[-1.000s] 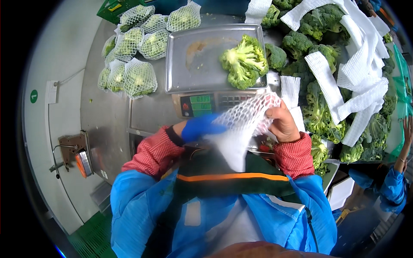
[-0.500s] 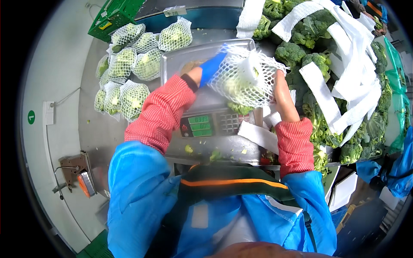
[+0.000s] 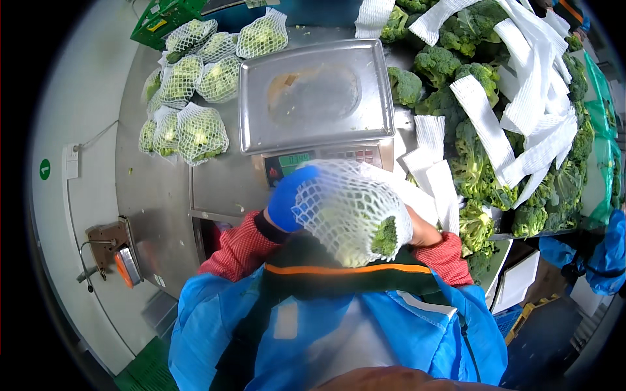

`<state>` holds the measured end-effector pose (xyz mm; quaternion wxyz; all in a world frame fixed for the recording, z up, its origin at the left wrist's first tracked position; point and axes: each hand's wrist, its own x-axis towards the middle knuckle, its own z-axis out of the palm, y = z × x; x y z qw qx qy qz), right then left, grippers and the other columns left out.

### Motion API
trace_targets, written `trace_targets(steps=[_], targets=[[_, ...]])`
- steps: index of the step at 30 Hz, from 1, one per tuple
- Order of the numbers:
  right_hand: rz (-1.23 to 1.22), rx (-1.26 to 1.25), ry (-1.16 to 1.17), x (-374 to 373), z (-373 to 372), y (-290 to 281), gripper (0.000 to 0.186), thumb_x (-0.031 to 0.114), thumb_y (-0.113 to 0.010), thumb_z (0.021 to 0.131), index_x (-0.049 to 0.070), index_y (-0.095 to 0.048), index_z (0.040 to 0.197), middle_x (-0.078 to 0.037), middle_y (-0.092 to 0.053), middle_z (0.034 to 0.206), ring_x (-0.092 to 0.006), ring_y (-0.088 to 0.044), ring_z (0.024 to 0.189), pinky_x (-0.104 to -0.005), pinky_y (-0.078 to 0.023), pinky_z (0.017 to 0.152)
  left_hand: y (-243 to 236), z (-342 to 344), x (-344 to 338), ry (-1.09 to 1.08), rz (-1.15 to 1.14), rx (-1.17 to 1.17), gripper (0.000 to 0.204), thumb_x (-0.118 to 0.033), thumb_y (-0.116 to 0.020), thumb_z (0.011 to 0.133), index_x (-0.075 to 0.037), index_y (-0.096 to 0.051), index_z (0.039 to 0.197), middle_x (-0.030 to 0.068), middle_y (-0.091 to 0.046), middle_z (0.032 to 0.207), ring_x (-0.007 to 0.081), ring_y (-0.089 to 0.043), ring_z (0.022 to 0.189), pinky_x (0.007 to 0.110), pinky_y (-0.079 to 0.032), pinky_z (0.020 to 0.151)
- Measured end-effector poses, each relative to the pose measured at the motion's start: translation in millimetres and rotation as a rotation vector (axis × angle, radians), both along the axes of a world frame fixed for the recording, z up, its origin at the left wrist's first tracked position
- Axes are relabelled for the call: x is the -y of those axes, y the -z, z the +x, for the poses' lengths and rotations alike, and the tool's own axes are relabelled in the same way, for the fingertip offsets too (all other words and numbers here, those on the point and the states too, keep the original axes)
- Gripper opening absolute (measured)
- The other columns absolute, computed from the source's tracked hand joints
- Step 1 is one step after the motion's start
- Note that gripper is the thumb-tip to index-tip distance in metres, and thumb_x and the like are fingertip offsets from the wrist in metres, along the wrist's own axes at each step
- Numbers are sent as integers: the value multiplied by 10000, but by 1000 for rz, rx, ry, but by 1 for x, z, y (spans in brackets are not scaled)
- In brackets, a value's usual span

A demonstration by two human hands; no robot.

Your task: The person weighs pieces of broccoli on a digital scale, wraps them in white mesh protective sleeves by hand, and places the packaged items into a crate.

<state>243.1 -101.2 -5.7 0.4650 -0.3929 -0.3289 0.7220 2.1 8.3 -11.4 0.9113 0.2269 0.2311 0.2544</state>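
Broccoli (image 3: pixel 385 236) in white netting (image 3: pixel 339 195) is held up between the two hands, just in front of the scale (image 3: pixel 316 135) and over the edge of the bench (image 3: pixel 223 186). The blue-gloved left hand (image 3: pixel 285 201) curls its fingers into the netting's left side; the right hand (image 3: pixel 425 228) meets its right edge, fingers hidden, so their closure cannot be told. Its long axis seems to slant toward lower right, dark florets facing the nearer right hand.
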Motion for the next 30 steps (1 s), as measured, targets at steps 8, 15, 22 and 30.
trace_targets(steps=[8,15,22,30], targets=[[186,-115,226,-30,-12,10,698,70,-639,799,27,-247,1374,-153,-450,1301,-253,-468,1186,-364,-435,940,33,0,14,140,877,-496,356,-38,-539,839,-16,-487,1191,84,-563,1065,163,-540,981,283,-450,841],[-426,-592,448,-91,-4,18,384,369,-363,963,37,-496,1106,-76,-623,876,-147,-608,730,-276,-537,608,11,15,-61,-88,308,-452,288,-118,-599,839,-38,-506,1099,82,-533,1000,129,-521,867,233,-461,713],[-104,740,490,-78,37,11,453,364,-484,919,-43,-481,1118,-90,-583,837,-158,-559,633,-278,-463,579,41,77,-117,-187,1185,-596,753,-306,-770,698,-73,-403,1314,125,-483,1131,242,-475,1056,354,-400,930],[175,329,303,-125,-40,-33,687,111,-546,856,85,-140,1409,-87,-507,960,-128,-564,635,-220,-468,551,-6,47,-133,-316,172,-26,451,-146,-656,811,-42,-455,1201,95,-580,1090,213,-604,950,312,-520,801]])
